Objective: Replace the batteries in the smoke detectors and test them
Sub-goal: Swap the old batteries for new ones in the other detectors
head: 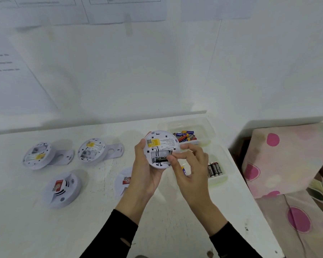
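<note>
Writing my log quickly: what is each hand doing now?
Left hand: holds the smoke detector.
Right hand: fingertip touches its black battery; grip cannot be told.

My left grip [144,173] holds a white smoke detector [161,144] with a yellow label [154,142]; the black battery [161,159] lies in it. My right grip [192,170] curls round a purple-and-yellow battery [184,171]. At one o'clock the loose batteries [186,135] are blue, yellow and red. At three o'clock stands a black trio [215,169]. The bench [45,229] is white, my sleeves [119,235] are black, and the pale cushion [287,159] at four o'clock has pink spots.
</note>
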Available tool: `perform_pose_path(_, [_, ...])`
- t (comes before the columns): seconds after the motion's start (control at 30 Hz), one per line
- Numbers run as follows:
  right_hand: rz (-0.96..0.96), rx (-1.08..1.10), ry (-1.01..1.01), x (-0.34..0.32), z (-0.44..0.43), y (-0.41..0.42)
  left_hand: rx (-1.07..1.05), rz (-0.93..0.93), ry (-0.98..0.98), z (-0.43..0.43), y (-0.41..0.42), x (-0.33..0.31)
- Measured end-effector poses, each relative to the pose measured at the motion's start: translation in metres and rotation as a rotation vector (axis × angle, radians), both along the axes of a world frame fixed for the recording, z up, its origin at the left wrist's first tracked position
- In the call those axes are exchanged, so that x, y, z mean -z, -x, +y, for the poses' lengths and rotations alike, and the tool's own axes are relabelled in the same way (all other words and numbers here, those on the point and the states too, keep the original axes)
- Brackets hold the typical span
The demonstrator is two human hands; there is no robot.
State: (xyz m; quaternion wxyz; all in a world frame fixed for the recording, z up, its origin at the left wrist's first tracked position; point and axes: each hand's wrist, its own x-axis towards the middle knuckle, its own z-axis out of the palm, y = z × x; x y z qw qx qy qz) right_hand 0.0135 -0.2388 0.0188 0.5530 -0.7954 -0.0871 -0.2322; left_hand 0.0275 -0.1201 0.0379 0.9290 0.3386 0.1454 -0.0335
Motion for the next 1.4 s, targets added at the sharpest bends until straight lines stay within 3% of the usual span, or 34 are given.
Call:
perform_pose_path(0.43, [-0.070, 0.020, 0.064, 0.015, 0.009, -0.010, 0.008, 0.016, -0.016, -0.002, -0.008, 0.007])
perform_pose_path(0.63, [-0.223, 0.109, 0.409, 0.015, 0.003, -0.012, -0.009, 0.019, -0.022, -0.001, -0.009, 0.006])
perform_pose_path(0.73, [-0.233, 0.021, 0.478, 0.009, -0.009, -0.017, -0.017, 0.016, -0.038, 0.004, -0.013, 0.006])
perform_pose_path(0.83, [-0.039, 0.071, 0.295, 0.004, -0.034, -0.032, -0.020, 0.016, -0.065, 0.007, -0.018, 0.009])
perform_pose_path(0.87, [0.069, 0.148, 0.379, 0.004, -0.045, -0.041, -0.021, 0.022, -0.063, 0.007, -0.018, 0.011])
perform_pose_path(0.97, [0.543, 0.160, 0.956, 0.018, -0.073, -0.060, -0.012, 0.041, -0.052, 0.004, -0.017, 0.017])
perform_pose_path(1.03, [0.711, 0.106, 1.069, 0.025, -0.081, -0.066, 0.004, 0.050, -0.039, 0.000, -0.016, 0.020])
perform_pose_path(1.13, [0.726, 0.109, 1.146, 0.024, -0.077, -0.069, 0.014, 0.053, -0.038, -0.001, -0.018, 0.021])
perform_pose_path(1.23, [0.645, 0.067, 0.990, 0.024, -0.078, -0.067, 0.013, 0.054, -0.045, -0.001, -0.018, 0.020])
perform_pose_path(1.33, [0.453, 0.075, 0.420, 0.011, -0.073, -0.053, -0.006, 0.061, -0.054, 0.002, -0.018, 0.019])
perform_pose_path(1.4, [0.177, 0.112, 0.089, -0.007, -0.061, -0.039, -0.010, 0.068, -0.047, 0.002, -0.018, 0.019])
